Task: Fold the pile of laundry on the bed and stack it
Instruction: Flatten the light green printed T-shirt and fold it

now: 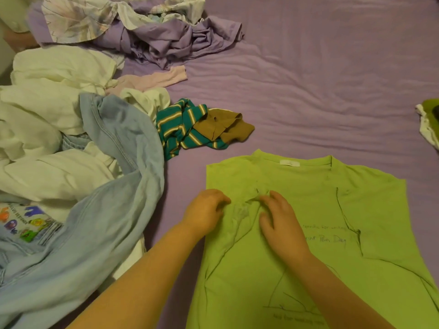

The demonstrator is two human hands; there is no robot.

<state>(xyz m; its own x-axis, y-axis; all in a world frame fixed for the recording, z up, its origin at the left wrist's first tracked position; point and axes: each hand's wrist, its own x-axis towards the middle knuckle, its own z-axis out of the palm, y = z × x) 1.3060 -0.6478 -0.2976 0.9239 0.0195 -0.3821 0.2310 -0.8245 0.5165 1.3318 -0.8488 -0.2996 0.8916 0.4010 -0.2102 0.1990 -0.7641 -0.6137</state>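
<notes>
A lime-green T-shirt (308, 222) is lying spread on the purple bedsheet (320, 79) in the lower right of the frame, collar pointing up-frame. The left hand (206, 212) and right hand (278, 222) are resting on its left chest area, fingertips curling into a small bunched ridge of fabric between them; whether either is truly pinching it, I cannot tell. The jersey looks light, limp and wrinkle-prone, so it probably wants smoothing flat, then taking by shoulder seam and hem. The unfolded laundry pile (71, 138) is filling the left side.
</notes>
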